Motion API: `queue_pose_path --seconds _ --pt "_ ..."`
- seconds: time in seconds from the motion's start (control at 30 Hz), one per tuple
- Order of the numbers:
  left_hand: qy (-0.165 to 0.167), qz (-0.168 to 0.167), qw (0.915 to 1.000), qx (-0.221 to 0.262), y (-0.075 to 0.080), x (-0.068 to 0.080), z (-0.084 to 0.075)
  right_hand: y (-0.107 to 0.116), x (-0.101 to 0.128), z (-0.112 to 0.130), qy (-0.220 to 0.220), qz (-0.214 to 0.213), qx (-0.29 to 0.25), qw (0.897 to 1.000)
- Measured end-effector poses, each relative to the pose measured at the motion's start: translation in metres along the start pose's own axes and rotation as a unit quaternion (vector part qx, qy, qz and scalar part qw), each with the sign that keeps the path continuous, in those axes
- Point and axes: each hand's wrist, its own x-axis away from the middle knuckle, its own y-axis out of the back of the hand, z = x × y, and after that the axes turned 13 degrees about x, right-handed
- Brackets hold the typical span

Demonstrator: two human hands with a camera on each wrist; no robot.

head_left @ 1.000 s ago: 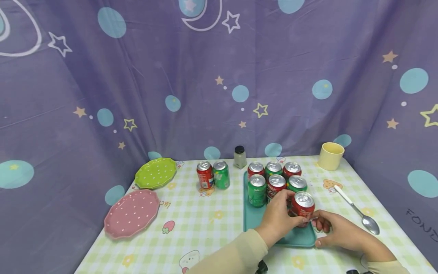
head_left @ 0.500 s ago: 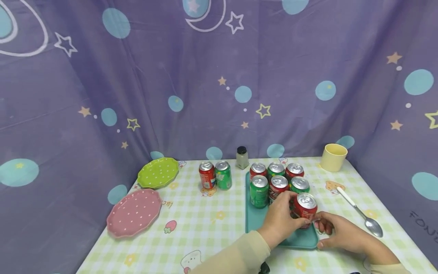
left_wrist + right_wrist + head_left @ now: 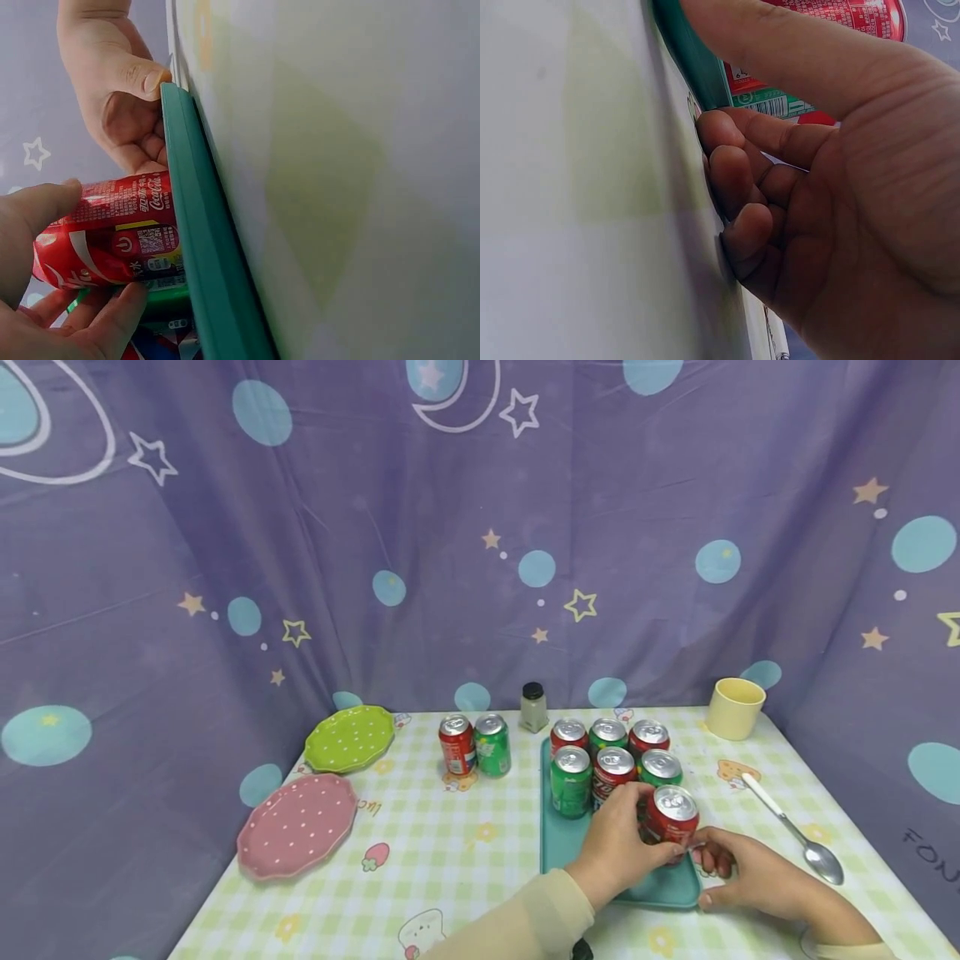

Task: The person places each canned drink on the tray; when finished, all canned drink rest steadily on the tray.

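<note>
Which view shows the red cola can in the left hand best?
The left wrist view: the red cola can fills it, label readable, the left hand curled round it on the teal tray. The head view shows its top and placing among the other cans. The right wrist view shows only a sliver behind the right hand.

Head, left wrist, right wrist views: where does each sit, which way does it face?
Head: above, looking forward and down at the checked table; both hands and sleeves show, left hand gripping a red aluminium soda can.
Left wrist: at table level, rolled sideways, facing the teal plastic tray; both hands show.
Right wrist: low by the tray edge; right hand with curled fingers fills it.
Shared: red can and tray.
</note>
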Motion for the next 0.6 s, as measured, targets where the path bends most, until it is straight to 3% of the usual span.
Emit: queue_pose_path --seconds 0.13,0.23,0.43,0.53,0.6 --pt "-0.002 -0.002 0.9991 0.043 0.009 0.002 -0.004 0.000 0.000 0.000 -0.002 0.004 -0.004 1.000" --pt "-0.019 -0.009 0.9965 0.081 0.025 0.003 -0.009 0.001 -0.001 0.000 -0.011 0.008 -0.002 1.000" --pt "-0.064 -0.021 0.9901 0.123 0.081 0.000 -0.012 0.000 -0.001 0.001 -0.018 0.008 0.007 1.000" --pt "-0.090 -0.047 0.9881 0.115 0.114 -0.002 -0.005 -0.002 -0.001 0.000 -0.013 0.004 0.013 1.000" --pt "-0.106 -0.081 0.9867 0.092 0.134 -0.004 0.002 -0.002 -0.001 0.000 -0.013 0.003 0.015 1.000"
